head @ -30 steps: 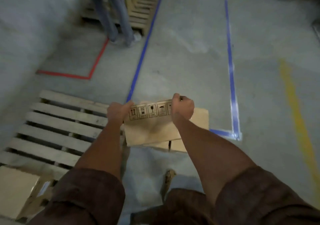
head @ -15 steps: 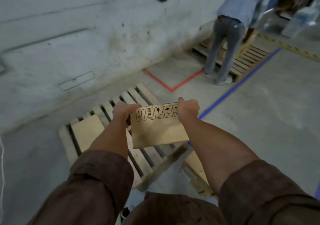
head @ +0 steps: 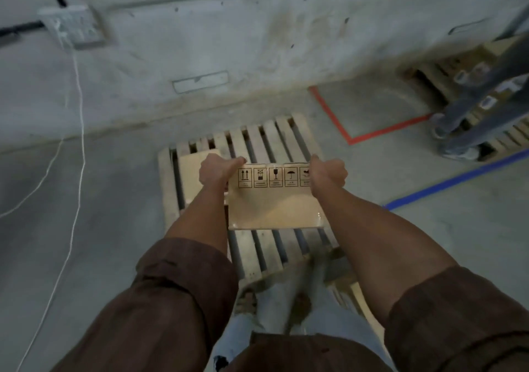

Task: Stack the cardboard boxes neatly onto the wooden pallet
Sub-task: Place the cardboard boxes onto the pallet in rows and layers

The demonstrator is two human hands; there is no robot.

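Both hands hold one flat tan cardboard box (head: 274,199) above the pale slatted wooden pallet (head: 257,139). The left hand (head: 216,171) grips the upper left corner of the box, with the fingers curled over its top edge. The right hand (head: 327,172) grips the upper right corner in the same way, the thumb lying along the top edge. Between the two hands, a row of black handling symbols is printed on the box: arrows, a glass, an umbrella. The face of the box turned to the camera is closed, so what is inside it cannot be told.

Just beyond and under the left hand, a second tan cardboard box (head: 193,171) lies flat on the pallet, at its left side; the left forearm covers part of it. Its top is closed too.

Below the hands the pallet slats are bare down to the near edge, and beside the feet another wooden piece (head: 355,294) is seen only in part.

Far to the right of the right hand, a red tape line (head: 372,133) and a blue tape line (head: 458,179) mark the grey concrete floor (head: 100,199), and the legs of another person (head: 472,119) stand by a further pallet.
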